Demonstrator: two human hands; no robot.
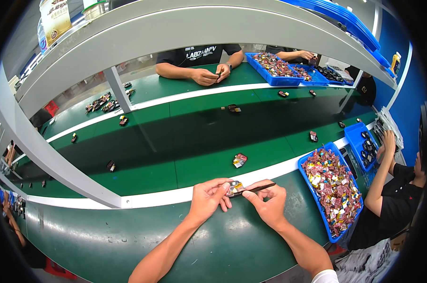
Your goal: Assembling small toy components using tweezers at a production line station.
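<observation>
Just on my side of the pale rail, my left hand (207,200) pinches a small dark device (234,188) with a whitish and yellow face between thumb and fingers. My right hand (270,203) is closed around a slim black stick-shaped tool (261,187), perhaps tweezers; its tip meets the right side of the device. The fingers hide part of both things. Beyond my hands, a similar dark piece with a white and yellow label (240,160) lies on the green conveyor belt (199,172).
A blue tray (330,236) heaped with small red, white and yellow parts stands right of my hands. Farther right, a co-worker reaches beside another blue tray (349,135) of black pieces. A grey post (57,158) rises at left. Across the belt, a person handles a small piece.
</observation>
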